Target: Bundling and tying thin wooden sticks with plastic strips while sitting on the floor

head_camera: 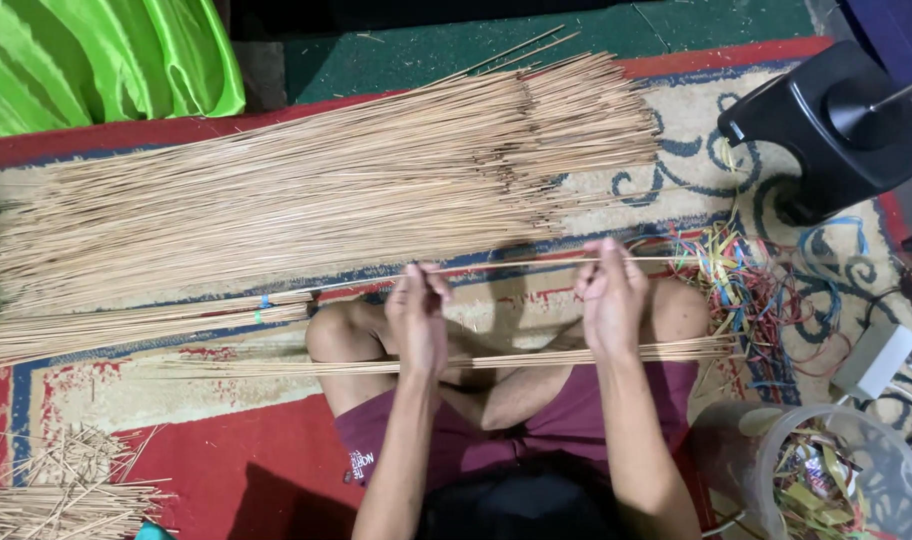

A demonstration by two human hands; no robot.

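**Both hands pinch one thin stick above crossed legs**

The left hand [418,318] and right hand [610,298] each pinch the same thin stick [506,266], held level between them. Below the wrists a small row of sticks [536,358] lies across the person's knees. Beyond the hands a big pile of sticks [306,190] spreads over the patterned rug [226,470]. A tied bundle [126,325] lies at left, short offcuts [66,485] at lower left. Coloured bands [746,290] tangle to the right, near a black stool [836,125] and a clear plastic tub [826,480]. Green cloth [96,55] shows at top left.
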